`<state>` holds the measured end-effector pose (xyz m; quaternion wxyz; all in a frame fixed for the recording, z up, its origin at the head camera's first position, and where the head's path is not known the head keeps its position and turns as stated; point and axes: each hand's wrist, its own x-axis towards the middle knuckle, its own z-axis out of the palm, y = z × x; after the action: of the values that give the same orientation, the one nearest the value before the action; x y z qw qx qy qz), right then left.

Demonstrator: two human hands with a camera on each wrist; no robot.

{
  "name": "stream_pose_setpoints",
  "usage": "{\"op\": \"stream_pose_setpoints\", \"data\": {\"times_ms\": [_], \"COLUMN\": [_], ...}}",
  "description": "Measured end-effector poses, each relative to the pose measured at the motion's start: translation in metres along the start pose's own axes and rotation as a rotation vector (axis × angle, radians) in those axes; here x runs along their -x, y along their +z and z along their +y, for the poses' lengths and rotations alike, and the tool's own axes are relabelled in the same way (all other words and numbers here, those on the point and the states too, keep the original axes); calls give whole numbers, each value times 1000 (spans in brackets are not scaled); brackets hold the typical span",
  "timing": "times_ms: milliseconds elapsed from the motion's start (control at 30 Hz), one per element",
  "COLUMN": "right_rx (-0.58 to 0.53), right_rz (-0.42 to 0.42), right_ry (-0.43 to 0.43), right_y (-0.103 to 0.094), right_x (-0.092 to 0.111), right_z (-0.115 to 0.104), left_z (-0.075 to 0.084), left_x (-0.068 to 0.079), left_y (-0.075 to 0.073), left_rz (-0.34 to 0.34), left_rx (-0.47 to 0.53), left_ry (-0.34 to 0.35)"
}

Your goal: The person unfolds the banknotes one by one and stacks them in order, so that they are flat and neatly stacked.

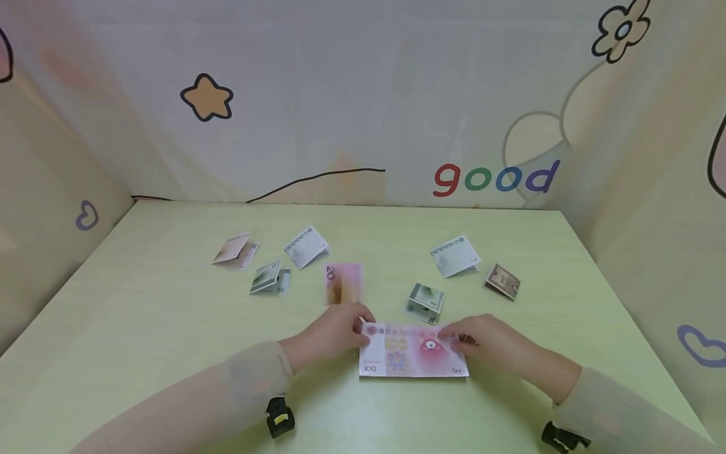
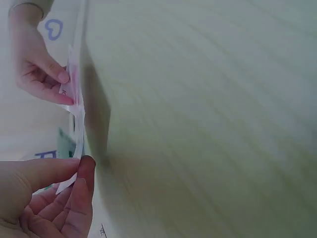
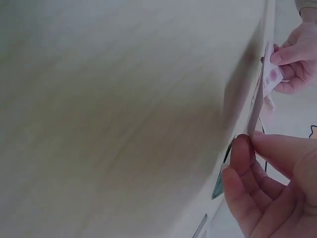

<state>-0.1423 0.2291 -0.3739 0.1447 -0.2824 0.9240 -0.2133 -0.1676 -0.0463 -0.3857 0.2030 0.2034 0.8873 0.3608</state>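
Observation:
A pink 100 play banknote (image 1: 413,351) is held flat-faced just above the pale green table (image 1: 170,328), near its front. My left hand (image 1: 334,331) pinches the note's upper left corner between thumb and fingers. My right hand (image 1: 482,343) pinches the upper right corner. The left wrist view catches the note (image 2: 77,116) edge-on, stretched between the left hand (image 2: 54,198) and the right hand (image 2: 42,79). From the right wrist the note (image 3: 262,94) is again edge-on between the right hand (image 3: 267,183) and the left hand (image 3: 294,62).
Several folded play notes stand on the table behind the hands: a pink 20 note (image 1: 343,283), a green one (image 1: 425,301), a brown one (image 1: 501,281), white ones (image 1: 455,255) (image 1: 306,246), and others at left (image 1: 235,250) (image 1: 270,277). Patterned walls enclose three sides.

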Motion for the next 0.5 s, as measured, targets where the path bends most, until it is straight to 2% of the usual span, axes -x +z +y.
{"op": "stream_pose_setpoints", "data": {"times_ms": [167, 400, 500], "right_rx": [93, 257, 380], "right_rz": [-33, -78, -78], "right_ry": [-17, 98, 71], "right_y": [5, 8, 11], "right_x": [-2, 1, 4], "right_z": [-3, -13, -17], "left_z": [7, 21, 23], "left_x": [2, 5, 7], "left_y": [6, 13, 16], "left_rz": [15, -9, 5], "left_rx": [-184, -492, -620], "left_ry": [37, 43, 74]}}
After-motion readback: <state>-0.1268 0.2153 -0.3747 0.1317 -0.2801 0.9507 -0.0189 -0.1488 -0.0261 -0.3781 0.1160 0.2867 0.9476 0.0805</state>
